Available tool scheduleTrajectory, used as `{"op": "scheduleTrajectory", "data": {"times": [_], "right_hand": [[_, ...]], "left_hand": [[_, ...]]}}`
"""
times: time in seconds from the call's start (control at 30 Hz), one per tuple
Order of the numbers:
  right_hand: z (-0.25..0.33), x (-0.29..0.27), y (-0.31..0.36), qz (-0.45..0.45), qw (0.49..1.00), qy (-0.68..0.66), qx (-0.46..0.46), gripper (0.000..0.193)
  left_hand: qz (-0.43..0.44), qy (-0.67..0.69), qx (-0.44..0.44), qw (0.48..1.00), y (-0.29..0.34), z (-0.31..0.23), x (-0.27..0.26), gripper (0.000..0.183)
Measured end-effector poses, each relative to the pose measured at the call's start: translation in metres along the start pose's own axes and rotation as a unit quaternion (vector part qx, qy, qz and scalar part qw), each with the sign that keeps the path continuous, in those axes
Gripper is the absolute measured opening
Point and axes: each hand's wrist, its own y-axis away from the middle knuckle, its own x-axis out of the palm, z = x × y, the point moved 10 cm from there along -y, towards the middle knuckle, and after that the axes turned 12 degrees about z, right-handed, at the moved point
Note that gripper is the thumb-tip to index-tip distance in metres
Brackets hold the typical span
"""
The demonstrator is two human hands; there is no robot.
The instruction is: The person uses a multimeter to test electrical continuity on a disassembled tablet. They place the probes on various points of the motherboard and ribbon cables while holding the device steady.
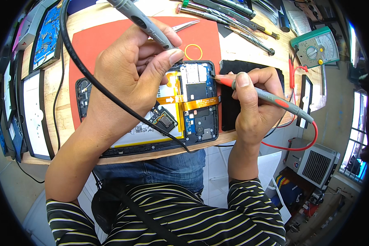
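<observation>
An opened phone or tablet lies before me, its blue circuit board, white battery and orange flex cable exposed. My left hand pinches a grey test probe over the device's upper edge; fingers hide its tip. From this probe a black lead loops down across my wrist. My right hand grips a grey and red test probe, its tip at the right edge of the board; whether it touches, I cannot tell. A small black module rests loose on the battery.
An orange-red mat underlies the device, with a yellow ring and tweezers on it. Screwdrivers lie at the back. A green analog multimeter stands at far right, a black pad nearer. Framed panels line the left.
</observation>
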Motion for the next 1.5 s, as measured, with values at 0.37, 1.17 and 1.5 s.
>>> {"op": "scheduleTrajectory", "data": {"times": [0.37,1.17,1.5], "right_hand": [[-0.0001,0.0003,-0.0003,0.001,1.000,-0.011,-0.005,0.016],[-0.0004,-0.0008,0.0003,-0.008,1.000,-0.004,-0.006,0.016],[0.0005,0.0000,0.0001,-0.009,1.000,-0.001,-0.004,0.017]], "left_hand": [[-0.001,0.002,0.001,1.000,0.0000,0.0001,0.0002,0.017],[0.003,-0.004,0.005,1.000,-0.0005,-0.0002,0.0000,0.017],[0.003,-0.012,0.008,1.000,-0.0001,-0.0004,0.0000,0.018]]}}
